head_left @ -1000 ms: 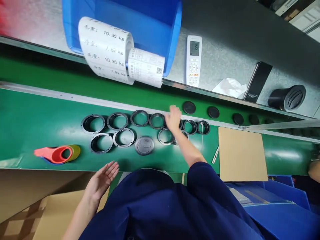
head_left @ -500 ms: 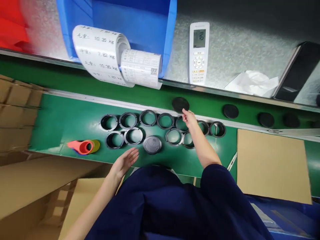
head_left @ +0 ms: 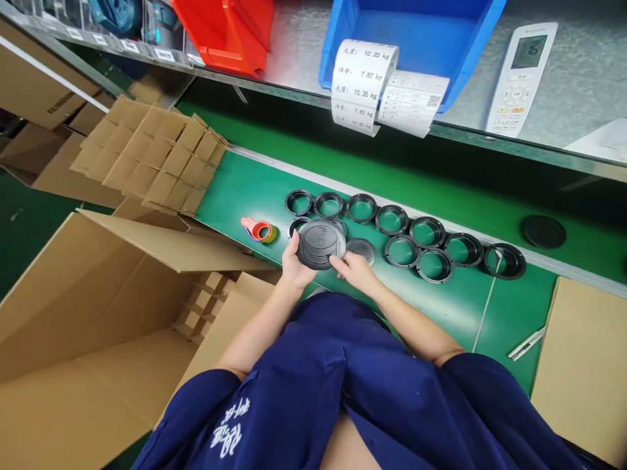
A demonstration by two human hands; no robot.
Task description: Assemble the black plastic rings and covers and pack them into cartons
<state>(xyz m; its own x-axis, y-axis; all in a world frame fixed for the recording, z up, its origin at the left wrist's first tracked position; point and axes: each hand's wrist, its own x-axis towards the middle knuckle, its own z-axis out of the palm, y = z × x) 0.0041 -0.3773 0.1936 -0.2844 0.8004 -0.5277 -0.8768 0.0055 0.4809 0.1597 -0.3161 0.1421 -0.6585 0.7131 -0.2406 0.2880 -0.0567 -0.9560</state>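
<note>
A round black plastic cover [head_left: 321, 244], with curved raised lines on its face, is held up over the front of the green bench. My left hand [head_left: 296, 266] grips its left edge, fingers mostly hidden beneath. At its lower right edge, my right hand [head_left: 356, 270] pinches the rim between thumb and fingers. Another round black cover [head_left: 363, 248] lies on the bench just behind my right hand. Open black rings [head_left: 401, 250] stand in rough rows on both sides, some partly covered by the held piece.
Tape rolls [head_left: 264, 232] sit at the bench's left. Cardboard dividers [head_left: 166, 153] and an open carton [head_left: 112, 365] are further left. On the right are a knife [head_left: 526, 344], a cardboard sheet [head_left: 582, 365] and another black disc [head_left: 543, 232]. A shelf overhead holds a blue bin [head_left: 421, 39].
My right hand has brought a black disc from the back of the bench toward me. My left hand, open before, now grips it too. The view has turned left.
</note>
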